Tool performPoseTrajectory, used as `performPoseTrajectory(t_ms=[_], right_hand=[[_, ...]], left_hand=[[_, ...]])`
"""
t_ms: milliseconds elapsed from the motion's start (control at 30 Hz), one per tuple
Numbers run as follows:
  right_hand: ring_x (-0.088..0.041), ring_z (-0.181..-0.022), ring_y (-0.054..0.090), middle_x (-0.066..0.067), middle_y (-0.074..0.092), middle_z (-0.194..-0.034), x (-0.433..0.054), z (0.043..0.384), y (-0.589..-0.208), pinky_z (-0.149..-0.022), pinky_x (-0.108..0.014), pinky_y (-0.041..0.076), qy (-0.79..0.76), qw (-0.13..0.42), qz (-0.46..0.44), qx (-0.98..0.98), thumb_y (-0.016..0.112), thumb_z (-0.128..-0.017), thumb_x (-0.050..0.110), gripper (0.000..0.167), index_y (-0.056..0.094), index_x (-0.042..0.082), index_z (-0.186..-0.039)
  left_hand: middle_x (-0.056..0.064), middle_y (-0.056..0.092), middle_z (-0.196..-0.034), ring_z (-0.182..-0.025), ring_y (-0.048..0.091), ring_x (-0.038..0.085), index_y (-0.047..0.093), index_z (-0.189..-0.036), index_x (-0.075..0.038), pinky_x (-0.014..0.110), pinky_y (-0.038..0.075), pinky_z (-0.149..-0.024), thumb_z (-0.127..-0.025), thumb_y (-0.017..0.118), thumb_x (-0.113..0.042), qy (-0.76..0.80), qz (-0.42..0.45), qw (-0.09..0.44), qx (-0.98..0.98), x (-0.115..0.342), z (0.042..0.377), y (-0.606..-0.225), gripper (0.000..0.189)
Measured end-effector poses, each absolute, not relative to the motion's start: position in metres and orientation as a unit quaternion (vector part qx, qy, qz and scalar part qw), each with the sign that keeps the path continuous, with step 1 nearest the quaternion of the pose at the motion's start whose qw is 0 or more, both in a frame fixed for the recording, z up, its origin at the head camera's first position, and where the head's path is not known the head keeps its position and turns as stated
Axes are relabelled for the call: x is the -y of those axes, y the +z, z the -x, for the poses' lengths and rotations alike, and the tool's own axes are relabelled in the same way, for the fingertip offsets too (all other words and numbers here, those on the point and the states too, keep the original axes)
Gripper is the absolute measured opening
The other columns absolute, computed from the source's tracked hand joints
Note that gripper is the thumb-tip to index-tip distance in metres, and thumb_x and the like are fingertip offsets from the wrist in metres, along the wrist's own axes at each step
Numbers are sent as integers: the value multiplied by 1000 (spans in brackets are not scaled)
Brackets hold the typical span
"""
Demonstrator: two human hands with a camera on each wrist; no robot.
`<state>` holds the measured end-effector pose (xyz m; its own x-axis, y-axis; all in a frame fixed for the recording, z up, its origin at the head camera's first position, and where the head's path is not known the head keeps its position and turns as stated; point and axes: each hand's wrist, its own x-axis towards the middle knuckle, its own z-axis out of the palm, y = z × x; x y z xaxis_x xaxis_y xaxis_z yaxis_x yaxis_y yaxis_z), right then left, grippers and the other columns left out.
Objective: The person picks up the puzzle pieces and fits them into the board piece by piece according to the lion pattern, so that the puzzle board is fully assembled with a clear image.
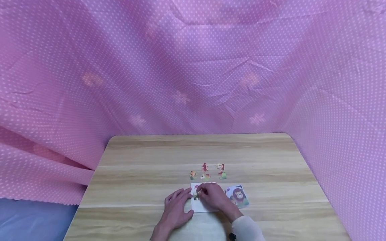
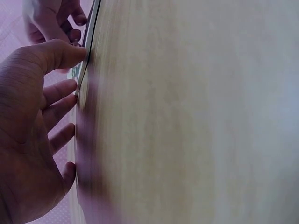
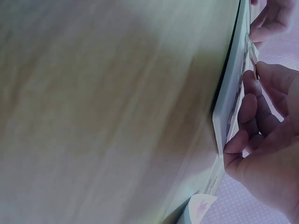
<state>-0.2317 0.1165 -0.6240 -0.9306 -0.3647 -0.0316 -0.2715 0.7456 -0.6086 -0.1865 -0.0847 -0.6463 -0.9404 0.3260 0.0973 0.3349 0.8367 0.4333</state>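
A white puzzle board (image 1: 205,207) lies near the table's front, with some picture pieces on its upper left part. My left hand (image 1: 178,209) rests at the board's left edge, fingers spread and fairly straight, thumb and fingertips touching the rim. Over the board, my right hand (image 1: 214,195) pinches a thin puzzle piece (image 3: 255,70) between thumb and index finger; its other fingers are bent, and the little finger lies by the board's edge. The hand hides most of that piece's picture and the board's right half.
Several loose puzzle pieces (image 1: 206,177) lie behind the board. To its right is a card with a lion picture (image 1: 238,195), its corner curling up in the right wrist view. Pink dotted cloth (image 1: 193,83) hangs around the wooden table (image 1: 135,167).
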Motion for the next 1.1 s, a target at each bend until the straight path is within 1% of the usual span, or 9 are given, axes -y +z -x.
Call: performPoseTrajectory(t_ms=[267,433,533,667,833,967,1100], right_hand=[[-2,-74,55,13,66,-84,-112,233,-627,-72,-24,48,-265,46,174,-947,69,-86,25,14,71,26,-100],[-3,-74,55,12,63,-84,-111,234,-627,-71,-24,47,-248,34,180,-951,70,-85,28,17,71,26,-101],[-4,-74,55,10,63,-85,-111,232,-627,-71,-25,47,-243,19,186,-952,72,-83,29,18,71,25,-101],[-5,-75,56,9,63,-87,-112,231,-626,-72,-27,47,-235,2,196,-952,75,-80,34,23,71,25,-101],[-5,-78,56,10,61,-92,-114,230,-626,-74,-29,47,-208,9,215,-954,78,-75,37,32,71,28,-105],[-5,-80,56,11,61,-95,-115,230,-627,-76,-30,46,-201,18,227,-953,76,-78,34,33,71,30,-110],[-6,-80,56,10,61,-96,-114,230,-626,-75,-32,45,-205,29,235,-950,74,-81,31,32,71,32,-112]], left_hand=[[-10,48,-147,-134,42,22,63,-119,-28,55,31,-103,-74,71,-42,-229,175,16,957,85,190,-648,47],[-11,47,-148,-136,41,22,63,-120,-28,55,30,-104,-75,71,-43,-229,173,4,958,86,191,-647,47],[-11,46,-149,-136,40,22,62,-120,-27,55,30,-105,-76,70,-43,-229,172,-5,958,86,192,-646,48],[-11,47,-148,-136,40,22,63,-120,-27,56,30,-105,-76,71,-42,-228,171,-6,958,85,192,-644,48],[-10,47,-148,-136,41,22,63,-119,-26,56,30,-105,-75,71,-42,-231,170,-4,958,86,193,-644,47],[-10,47,-148,-136,41,22,63,-119,-26,56,30,-104,-75,71,-42,-231,172,-3,958,86,193,-644,47],[-10,48,-147,-136,41,22,64,-118,-26,55,30,-104,-75,71,-41,-233,175,1,957,86,194,-645,46]])
